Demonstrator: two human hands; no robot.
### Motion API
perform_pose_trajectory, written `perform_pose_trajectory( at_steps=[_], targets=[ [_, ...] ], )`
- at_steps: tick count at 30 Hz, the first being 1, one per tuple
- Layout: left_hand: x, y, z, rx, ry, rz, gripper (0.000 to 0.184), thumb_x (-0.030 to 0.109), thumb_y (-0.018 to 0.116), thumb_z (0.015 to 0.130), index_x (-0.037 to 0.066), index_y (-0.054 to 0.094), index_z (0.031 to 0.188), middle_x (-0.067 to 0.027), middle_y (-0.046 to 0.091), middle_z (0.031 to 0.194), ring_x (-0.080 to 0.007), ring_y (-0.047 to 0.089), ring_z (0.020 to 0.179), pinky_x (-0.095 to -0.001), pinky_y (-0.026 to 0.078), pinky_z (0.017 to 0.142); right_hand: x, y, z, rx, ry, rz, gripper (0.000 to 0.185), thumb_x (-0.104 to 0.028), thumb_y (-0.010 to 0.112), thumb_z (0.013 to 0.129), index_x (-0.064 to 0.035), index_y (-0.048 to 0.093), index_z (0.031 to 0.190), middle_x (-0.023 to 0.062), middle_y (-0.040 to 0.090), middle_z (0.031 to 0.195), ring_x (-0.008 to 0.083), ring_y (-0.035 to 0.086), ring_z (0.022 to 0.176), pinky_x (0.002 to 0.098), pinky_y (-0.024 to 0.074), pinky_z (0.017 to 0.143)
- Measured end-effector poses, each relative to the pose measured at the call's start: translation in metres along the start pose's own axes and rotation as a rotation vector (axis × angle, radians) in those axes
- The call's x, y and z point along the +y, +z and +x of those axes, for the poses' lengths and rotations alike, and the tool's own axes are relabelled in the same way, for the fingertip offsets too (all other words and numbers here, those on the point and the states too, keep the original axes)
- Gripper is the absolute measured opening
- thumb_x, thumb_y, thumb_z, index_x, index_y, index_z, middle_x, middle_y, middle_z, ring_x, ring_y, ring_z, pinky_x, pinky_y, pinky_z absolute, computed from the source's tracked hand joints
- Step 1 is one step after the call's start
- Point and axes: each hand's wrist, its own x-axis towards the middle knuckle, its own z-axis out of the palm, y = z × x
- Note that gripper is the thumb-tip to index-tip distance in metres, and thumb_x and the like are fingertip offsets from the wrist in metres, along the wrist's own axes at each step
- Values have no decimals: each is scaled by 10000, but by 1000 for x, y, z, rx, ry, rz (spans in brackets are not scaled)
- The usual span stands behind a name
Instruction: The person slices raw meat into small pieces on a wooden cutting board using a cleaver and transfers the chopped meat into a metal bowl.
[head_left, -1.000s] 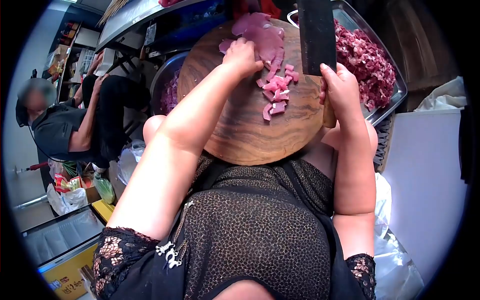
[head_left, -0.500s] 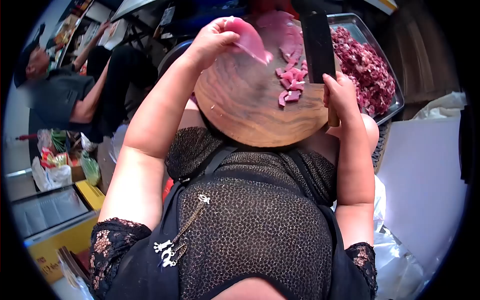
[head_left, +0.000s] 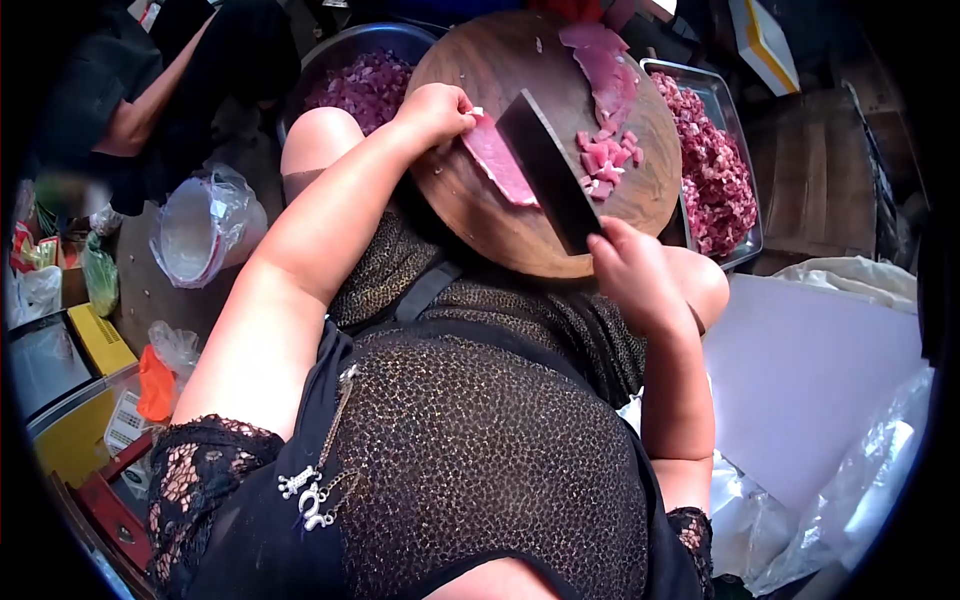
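My left hand [head_left: 437, 113] pinches the upper left end of a pink meat slice [head_left: 496, 165], which lies on a round wooden chopping board [head_left: 462, 215]. In my right hand [head_left: 640, 265] is the handle of a cleaver [head_left: 545, 165]. Its broad dark blade slants across the board, over or against the slice's right side; whether it touches the meat I cannot tell. Right of the blade lie small meat chunks [head_left: 603, 160], and a longer meat strip [head_left: 607, 72] stretches above them at the board's far edge.
A metal tray [head_left: 755, 235] of minced meat [head_left: 712, 165] stands to the right. A bowl [head_left: 330, 45] of cut meat [head_left: 365, 88] is at the back left. A bag-lined bucket [head_left: 195, 235] stands on the floor. At upper left sits another person [head_left: 110, 90].
My left hand has lowered the raised slice onto the board. The cleaver has moved left from beyond the chunks to the slice, now slanting. The head view has shifted.
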Motion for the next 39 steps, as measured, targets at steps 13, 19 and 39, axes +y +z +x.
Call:
perform_pose_trajectory(
  at_steps=[13, 19, 39],
  targets=[
    [-4, -4, 13, -122, -64, -87, 144, 171, 708, 877, 37, 720, 927, -64, 637, 623, -139, 561, 481, -300, 454, 468, -33, 23, 32, 34, -161, -430, 199, -169, 510, 935, 1, 607, 972, 256, 662, 800, 439, 655, 775, 531, 513, 708],
    [-11, 5, 17, -41, 4, 44, 115, 165, 670, 886, 54, 693, 867, -77, 642, 625, -166, 569, 502, -334, 474, 516, -42, 16, 48, -147, -127, -486, 207, -168, 503, 968, 0, 558, 860, 229, 619, 741, 420, 614, 699, 495, 474, 620],
    [61, -7, -17, -210, 48, -545, 134, 181, 670, 904, 78, 586, 921, -17, 614, 830, -104, 590, 668, -269, 557, 600, 77, -8, -23, 3, 255, 86, 256, -210, 513, 984, 30, 580, 924, 136, 596, 627, 256, 593, 534, 411, 487, 545]
  ],
)
